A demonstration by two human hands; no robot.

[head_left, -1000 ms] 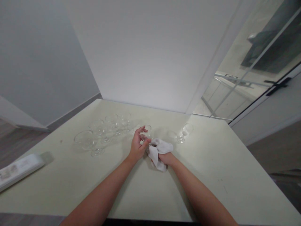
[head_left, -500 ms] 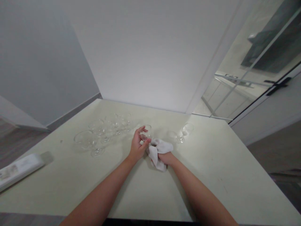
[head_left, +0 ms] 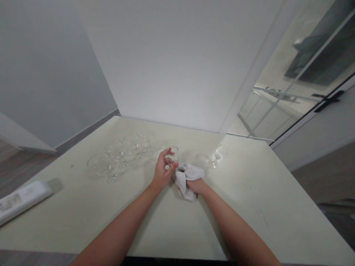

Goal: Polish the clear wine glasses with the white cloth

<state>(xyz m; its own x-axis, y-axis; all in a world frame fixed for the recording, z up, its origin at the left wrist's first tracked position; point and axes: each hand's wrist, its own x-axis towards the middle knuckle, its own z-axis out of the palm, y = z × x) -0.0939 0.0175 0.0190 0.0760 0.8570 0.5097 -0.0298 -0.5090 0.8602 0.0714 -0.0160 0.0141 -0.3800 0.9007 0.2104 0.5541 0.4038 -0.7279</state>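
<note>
So my left hand (head_left: pixel 162 171) is clamping a clear, stemmed glass (head_left: pixel 175 154) by the bowl, and my right's (head_left: pixel 196 185) bunching a white fabric cloth (head_left: pixel 191 172) around its lower part. Looks like I'm mid-wipe. Clear stemmed glasses (head_left: pixel 98 163) are standing left of the cloth, one more (head_left: pixel 221 152) right; can't tell which are finished. No drink's showing in any.

1. Most of the right hand's (head_left: pixel 196 185) fingers: hidden by the white cloth (head_left: pixel 191 172).
2. Held glass (head_left: pixel 174 150): lower part hidden.
3. White oblong object (head_left: pixel 27 195): cut off at left, markings blurred.
4. Clustered glasses (head_left: pixel 101 162): faint, overlapping outlines.
5. Forearms (head_left: pixel 133 218): cut off below.
</note>
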